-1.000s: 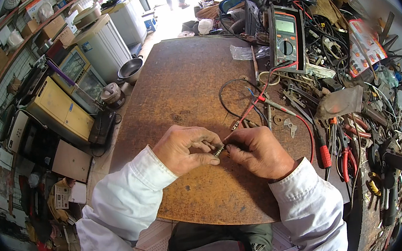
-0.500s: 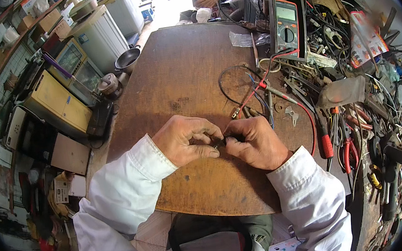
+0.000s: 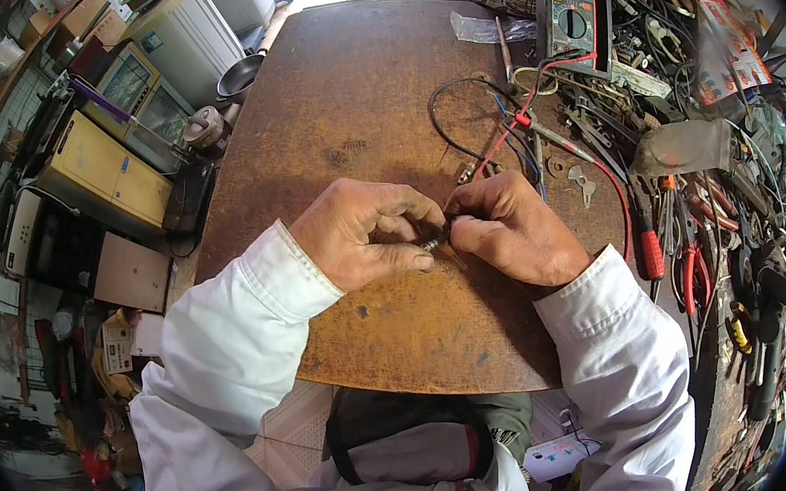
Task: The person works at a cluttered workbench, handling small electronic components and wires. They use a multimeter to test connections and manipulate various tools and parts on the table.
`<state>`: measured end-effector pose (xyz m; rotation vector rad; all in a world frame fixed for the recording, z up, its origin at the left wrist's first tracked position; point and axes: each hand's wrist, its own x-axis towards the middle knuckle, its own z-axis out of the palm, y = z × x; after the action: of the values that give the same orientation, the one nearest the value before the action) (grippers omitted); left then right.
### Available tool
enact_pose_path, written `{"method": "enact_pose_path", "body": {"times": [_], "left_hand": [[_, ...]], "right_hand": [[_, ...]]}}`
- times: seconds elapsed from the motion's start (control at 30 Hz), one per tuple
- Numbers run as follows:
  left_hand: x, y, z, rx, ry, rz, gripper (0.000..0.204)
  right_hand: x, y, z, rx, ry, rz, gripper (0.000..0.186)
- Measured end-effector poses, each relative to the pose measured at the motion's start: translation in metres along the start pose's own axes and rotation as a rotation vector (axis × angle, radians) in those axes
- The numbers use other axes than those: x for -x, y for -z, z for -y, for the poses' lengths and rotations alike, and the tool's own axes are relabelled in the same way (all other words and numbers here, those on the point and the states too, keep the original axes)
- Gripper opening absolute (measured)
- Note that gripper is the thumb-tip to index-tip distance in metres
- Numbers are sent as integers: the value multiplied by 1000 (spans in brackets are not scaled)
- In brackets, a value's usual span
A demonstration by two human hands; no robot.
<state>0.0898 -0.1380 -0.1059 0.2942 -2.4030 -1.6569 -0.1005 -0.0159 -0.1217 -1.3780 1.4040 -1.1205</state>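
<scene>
Over the wooden table my two hands meet, both with fingers closed. My left hand point(image 3: 367, 234) pinches a small dark cylindrical part point(image 3: 431, 243) between thumb and fingers; its exact kind is too small and covered to tell. Against the other end of that part, my right hand point(image 3: 519, 230) is closed, its thumb bent over the fingers. A thin coppery strip or wire point(image 3: 454, 257) shows just below the right fingertips. Just beyond the right hand lie red and black test leads point(image 3: 523, 120) and a small metal fitting point(image 3: 467, 174). A flat metal bracket point(image 3: 582, 185) rests to its right.
The wooden table point(image 3: 300, 129) carries a multimeter point(image 3: 572, 8) and a clear plastic bag point(image 3: 479, 29) at its far right. Tools crowd the right side, among them a red-handled screwdriver point(image 3: 651, 253) and red-handled pliers point(image 3: 694, 277). A frying pan point(image 3: 240, 76) and appliances stand at left.
The whole view has shifted, so the table and tools sit higher in the picture. The fingers have shifted slightly, and the small part between them shows more clearly.
</scene>
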Motion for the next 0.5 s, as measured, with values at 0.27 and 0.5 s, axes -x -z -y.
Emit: {"method": "enact_pose_path", "body": {"times": [0.27,0.5], "left_hand": [[-3,4,0,111,69,-36,38],[-3,5,-5,177,78,-31,41]], "right_hand": [[1,5,-1,101,52,-37,16],[-1,7,-3,-50,64,-38,14]]}}
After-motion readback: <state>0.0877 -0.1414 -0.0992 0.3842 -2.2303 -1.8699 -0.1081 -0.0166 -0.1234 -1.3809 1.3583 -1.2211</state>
